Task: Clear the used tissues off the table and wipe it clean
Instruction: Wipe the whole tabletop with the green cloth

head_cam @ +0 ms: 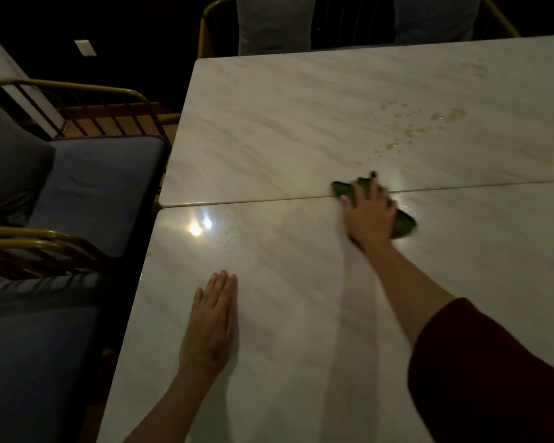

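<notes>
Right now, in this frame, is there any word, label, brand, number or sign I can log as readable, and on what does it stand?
None can be read.
The table, the green cloth under the right hand, the chair cushion and the white wall plate show no print. The picture is dim and soft.

Lays the left hand flat, fingers straight and together. Reaches far forward with the right hand, palm pressing down.
</notes>
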